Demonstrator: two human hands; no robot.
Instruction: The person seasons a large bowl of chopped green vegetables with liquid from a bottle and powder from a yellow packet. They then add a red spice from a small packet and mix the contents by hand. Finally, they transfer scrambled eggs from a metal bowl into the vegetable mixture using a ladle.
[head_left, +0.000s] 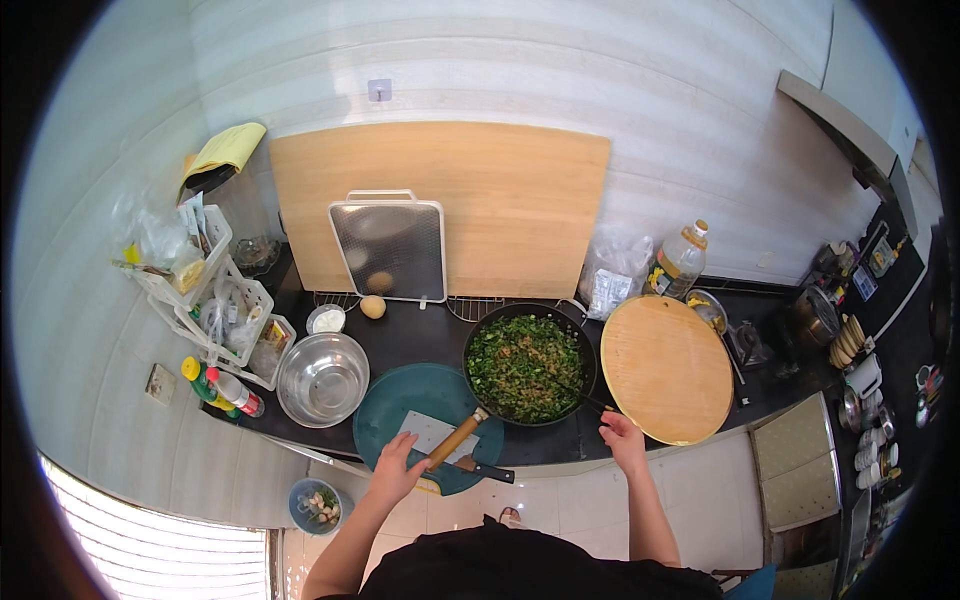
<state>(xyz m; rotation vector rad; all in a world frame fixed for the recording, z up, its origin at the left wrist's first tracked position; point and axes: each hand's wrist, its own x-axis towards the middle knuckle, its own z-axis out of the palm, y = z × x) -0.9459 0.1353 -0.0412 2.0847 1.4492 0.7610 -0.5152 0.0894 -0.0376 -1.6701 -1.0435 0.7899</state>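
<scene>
My left hand (396, 471) is over the near left part of a green round cutting board (391, 386), fingers apart, its thumb beside the end of a pan's wooden handle (457, 442). Under the handle lies a cleaver (429, 435) with a black grip. The black pan (592, 367) holds chopped green leaves mixed with brownish bits (525, 364). Dark chopsticks (585, 397) rest in the mix and reach over the rim. My right hand (624, 444) is at their outer ends, fingers bent; whether it grips them is unclear.
Right of the pan is a round wooden board (667, 367), with an oil bottle (679, 259) behind. A steel bowl (324, 379), small bowl of white powder (328, 320) and round dough-like ball (373, 307) are at left. A framed tray (390, 251) leans on a large wooden board (517, 210).
</scene>
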